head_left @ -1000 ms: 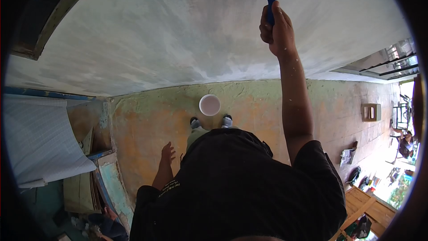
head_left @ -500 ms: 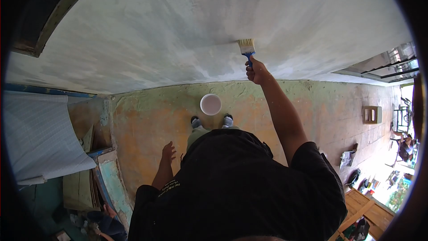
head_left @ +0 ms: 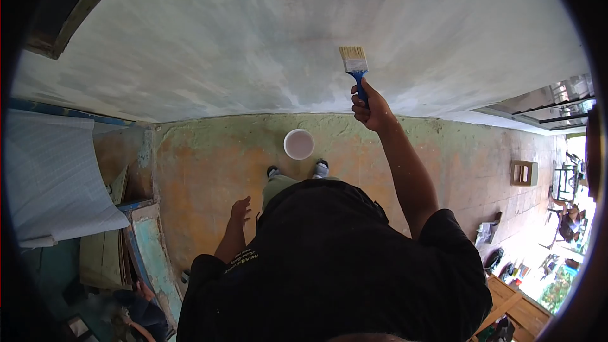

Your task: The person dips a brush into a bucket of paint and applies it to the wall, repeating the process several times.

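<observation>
My right hand (head_left: 373, 106) is wrapped round the blue handle of a paintbrush (head_left: 354, 61), its pale bristles pointing up in front of the wall (head_left: 253, 57). White and grey streaks of paint cover that wall unevenly. Down at my left side hangs my left hand (head_left: 240, 210), holding nothing, with its fingers apart. On the floor between my feet and the wall stands a round white bucket (head_left: 299, 144) with pale liquid inside.
A white cloth (head_left: 57, 177) hangs at the left, above a peeling door frame (head_left: 152, 253). Another person (head_left: 142, 313) shows at lower left. On the right are a louvred window (head_left: 544, 104), a stool (head_left: 524, 173) and a wooden panel (head_left: 516, 307).
My right hand has drawn the brush slightly lower and nearer to me, and the bristles now point straighter up. The view has shifted a little; my left hand still hangs at my side.
</observation>
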Available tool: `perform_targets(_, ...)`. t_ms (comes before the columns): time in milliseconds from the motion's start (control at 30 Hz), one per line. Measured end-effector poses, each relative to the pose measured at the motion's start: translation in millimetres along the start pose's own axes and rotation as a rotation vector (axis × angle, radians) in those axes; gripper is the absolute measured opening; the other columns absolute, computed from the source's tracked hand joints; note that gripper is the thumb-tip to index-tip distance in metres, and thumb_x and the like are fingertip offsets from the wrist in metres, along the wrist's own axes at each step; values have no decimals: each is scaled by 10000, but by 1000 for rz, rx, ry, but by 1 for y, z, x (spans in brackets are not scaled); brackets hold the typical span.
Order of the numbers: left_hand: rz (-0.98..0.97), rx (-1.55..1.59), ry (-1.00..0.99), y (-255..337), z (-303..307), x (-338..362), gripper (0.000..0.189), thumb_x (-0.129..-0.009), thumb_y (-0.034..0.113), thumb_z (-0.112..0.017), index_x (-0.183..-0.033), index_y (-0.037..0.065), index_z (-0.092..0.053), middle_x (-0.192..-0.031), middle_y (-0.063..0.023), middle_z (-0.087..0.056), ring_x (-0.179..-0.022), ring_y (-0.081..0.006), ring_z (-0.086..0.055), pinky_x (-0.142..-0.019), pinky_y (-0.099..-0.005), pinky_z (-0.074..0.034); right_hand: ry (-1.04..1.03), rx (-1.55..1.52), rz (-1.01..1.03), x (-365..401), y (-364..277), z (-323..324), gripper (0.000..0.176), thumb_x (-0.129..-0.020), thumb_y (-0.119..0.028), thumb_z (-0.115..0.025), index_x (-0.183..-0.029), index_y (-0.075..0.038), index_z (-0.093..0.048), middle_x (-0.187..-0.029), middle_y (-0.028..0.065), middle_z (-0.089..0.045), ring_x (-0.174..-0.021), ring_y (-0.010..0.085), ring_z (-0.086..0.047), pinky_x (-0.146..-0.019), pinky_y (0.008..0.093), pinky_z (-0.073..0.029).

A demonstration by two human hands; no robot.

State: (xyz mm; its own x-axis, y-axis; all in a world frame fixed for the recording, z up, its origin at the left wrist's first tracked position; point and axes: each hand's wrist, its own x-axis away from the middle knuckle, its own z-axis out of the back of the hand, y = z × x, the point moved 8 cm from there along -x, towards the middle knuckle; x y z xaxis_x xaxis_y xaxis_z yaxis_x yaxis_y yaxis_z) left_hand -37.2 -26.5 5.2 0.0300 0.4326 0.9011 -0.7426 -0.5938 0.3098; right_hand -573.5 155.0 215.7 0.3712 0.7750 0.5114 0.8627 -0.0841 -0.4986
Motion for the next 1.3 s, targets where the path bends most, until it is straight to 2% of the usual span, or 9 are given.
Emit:
perform_targets(300, -131, -44, -14, 23, -5, -26, 438, -833, 389, -734, -1076, 54, -591, -1138, -116, -617, -1134, -291, -565, -913, -512, -444, 23, 43, -44, 19, 38, -9, 387, -977, -523, -487, -923, -143, -534, -546, -43, -351, -390, 73, -246, -359, 231, -173)
perform_targets(400, -160, 3, -26, 22, 4, -33, 400, -825, 394, -742, -1020, 73, -603, -1120, -108, -622, -1119, -283, -576, -893, -496, -447, 58, 26, -95, 14, 70, -10, 383, -985, -504, -484, -930, -127, -524, -548, -43, -362, -389, 73, -259, -359, 234, -193)
perform_targets(500, -150, 28, -105, 8, 20, -32, 400, -871, 359, -706, -1103, 68, -560, -1214, -117, -591, -1218, -285, -521, -991, -512, -420, 108, 41, -164, 5, 113, -12, 377, -982, -503, -488, -930, -132, -519, -557, -40, -368, -396, 74, -262, -361, 230, -200)
perform_targets(700, -9, 128, -54, -76, 83, -35, 368, -861, 366, -718, -1027, 83, -551, -1202, -104, -592, -1203, -277, -523, -973, -498, -422, 344, 78, -311, -3, 207, -3, 350, -965, -488, -530, -918, -143, -498, -564, -37, -378, -405, 81, -278, -368, 230, -210)
perform_targets(800, -15, 61, 49, -140, 117, -54, 387, -800, 397, -775, -903, 77, -583, -917, -87, -609, -874, -217, -594, -740, -417, -482, 438, 153, -382, 1, 252, 4, 309, -957, -450, -553, -905, -154, -482, -565, -35, -390, -407, 86, -301, -369, 234, -217)
perform_targets(933, 35, -159, -2, -192, 141, -55, 358, -789, 359, -801, -803, 73, -586, -730, -66, -589, -629, -174, -546, -532, -347, -443, 459, 208, -411, 0, 297, 13, 213, -934, -354, -571, -903, -167, -472, -575, -25, -418, -417, 99, -338, -381, 249, -243)
perform_targets(1033, 32, -281, -93, -212, 138, -72, 378, -783, 370, -798, -779, 54, -590, -729, -76, -593, -646, -177, -551, -574, -365, -460, 513, 221, -408, -1, 322, 19, 130, -897, -248, -560, -912, -156, -470, -622, 3, -457, -450, 121, -378, -415, 274, -291)
perform_targets(1133, -138, -281, -88, -211, 123, -97, 406, -778, 392, -786, -794, 25, -613, -751, -95, -616, -681, -187, -575, -654, -372, -491, 499, 224, -393, -9, 348, 42, 132, -887, -208, -553, -943, -114, -479, -675, 31, -490, -462, 133, -403, -414, 285, -315)
perform_targets(1300, -280, -284, -125, -157, 57, -98, 404, -797, 365, -766, -960, 20, -634, -906, -118, -670, -890, -212, -638, -819, -332, -503, 514, 784, -435, -29, 371, 72, 196, -887, -177, -580, -1047, -64, -559, -701, 64, -564, -513, 151, -518, -427, 336, -422)
